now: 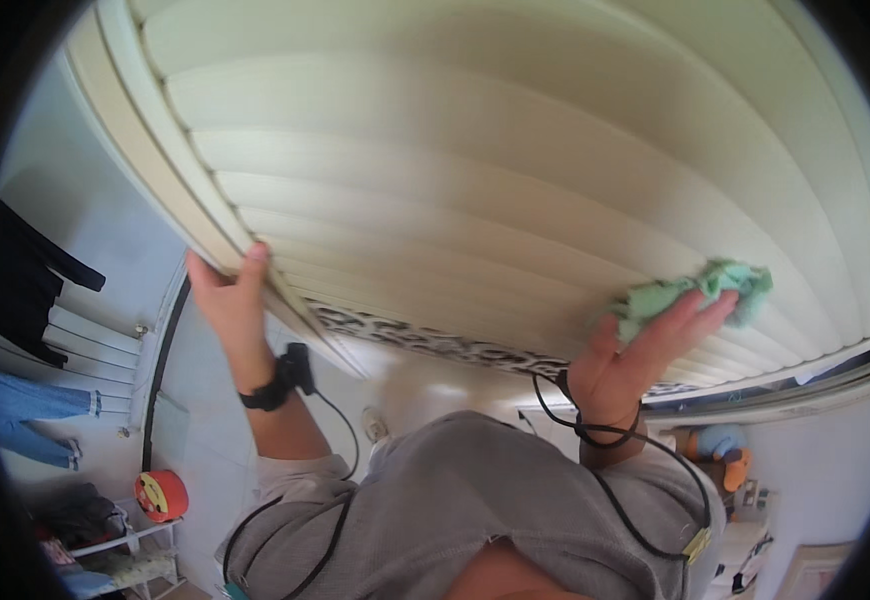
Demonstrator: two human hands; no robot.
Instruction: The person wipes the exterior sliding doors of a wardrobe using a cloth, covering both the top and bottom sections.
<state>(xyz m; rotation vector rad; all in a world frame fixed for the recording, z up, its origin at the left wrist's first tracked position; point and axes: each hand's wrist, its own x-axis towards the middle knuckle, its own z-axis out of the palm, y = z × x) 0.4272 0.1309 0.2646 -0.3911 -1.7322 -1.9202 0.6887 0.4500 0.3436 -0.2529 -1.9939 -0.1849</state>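
Note:
A large cream louvered door (480, 187) with a carved openwork strip (435, 341) along its lower part fills the view in front of me. My left hand (232, 300) grips the door's left edge, with the thumb on the front face and the fingers around the edge. On the right, my right hand (645, 352) presses a crumpled pale green cloth (694, 296) against the slats, its fingers spread over the cloth. Both wrists wear black bands with cables; the hands and cloth look slightly blurred.
Dark clothing (22, 285) and blue jeans (30, 412) hang by a white radiator (97, 360) at left. Below stands a rack (135, 536) with a round red box (161, 495). Plush toys (724, 450) sit at right. Cables hang near both arms.

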